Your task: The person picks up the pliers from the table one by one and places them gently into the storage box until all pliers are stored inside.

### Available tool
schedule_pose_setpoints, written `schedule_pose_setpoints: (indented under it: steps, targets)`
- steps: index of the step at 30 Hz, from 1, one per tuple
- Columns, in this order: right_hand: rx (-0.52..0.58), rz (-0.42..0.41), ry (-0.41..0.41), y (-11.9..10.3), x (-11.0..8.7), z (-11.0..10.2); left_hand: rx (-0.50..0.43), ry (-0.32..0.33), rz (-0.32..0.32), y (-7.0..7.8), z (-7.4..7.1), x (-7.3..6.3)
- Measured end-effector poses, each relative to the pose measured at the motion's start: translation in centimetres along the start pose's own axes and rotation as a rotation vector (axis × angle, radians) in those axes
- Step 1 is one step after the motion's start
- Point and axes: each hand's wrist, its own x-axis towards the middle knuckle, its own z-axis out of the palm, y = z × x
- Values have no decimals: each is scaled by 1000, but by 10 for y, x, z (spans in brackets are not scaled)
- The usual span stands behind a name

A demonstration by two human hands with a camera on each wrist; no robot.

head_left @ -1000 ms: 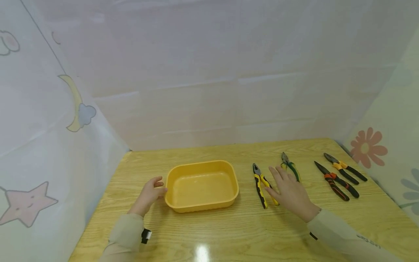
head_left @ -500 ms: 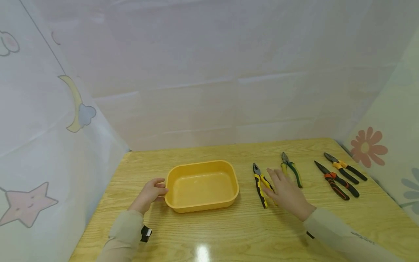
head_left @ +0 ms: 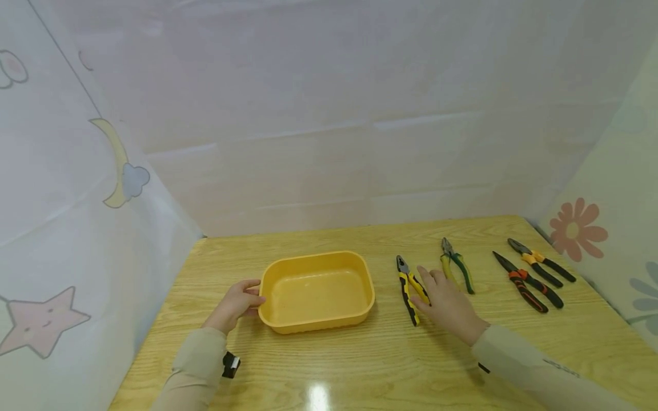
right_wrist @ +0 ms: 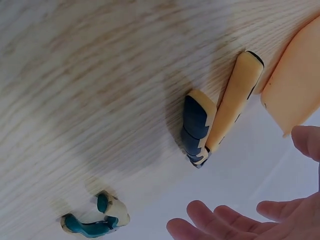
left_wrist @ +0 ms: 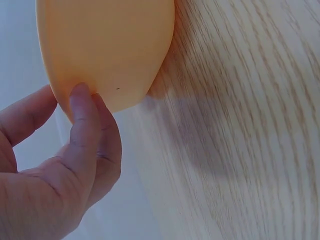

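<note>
My left hand (head_left: 233,308) holds the left end of a yellow plastic basin (head_left: 319,327). In the left wrist view, its thumb and fingers pinch the basin's wall (left_wrist: 110,45) at the rim. My right hand (head_left: 448,308) hovers palm down with spread fingers, partly over the right handle of black-and-yellow combination pliers (head_left: 406,290). Those pliers lie on the table with their handles apart, right of the basin. Nothing is in the right hand (right_wrist: 260,220), as the right wrist view shows. Just beyond it lie green-and-yellow pliers (head_left: 465,273).
Farther right lie long-nose pliers with red-and-black handles (head_left: 526,290) and pliers with orange-and-black handles (head_left: 540,266). The wooden table (head_left: 319,365) meets a pale cloth backdrop (head_left: 329,171) at the back and on both sides.
My right hand has moved left and slightly nearer, uncovering the green-and-yellow pliers and covering part of the black-and-yellow pliers' right handle. The left hand has shifted slightly right at the basin's rim.
</note>
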Motion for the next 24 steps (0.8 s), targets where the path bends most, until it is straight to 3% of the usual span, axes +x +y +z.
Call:
schedule_pose_setpoints:
  steps: [10, 24]
  targets:
    - [70, 30, -40, 2, 2, 6, 24, 40, -56, 4, 4, 1]
    - [88, 107, -132, 0, 10, 17, 35, 24, -59, 3, 3, 2]
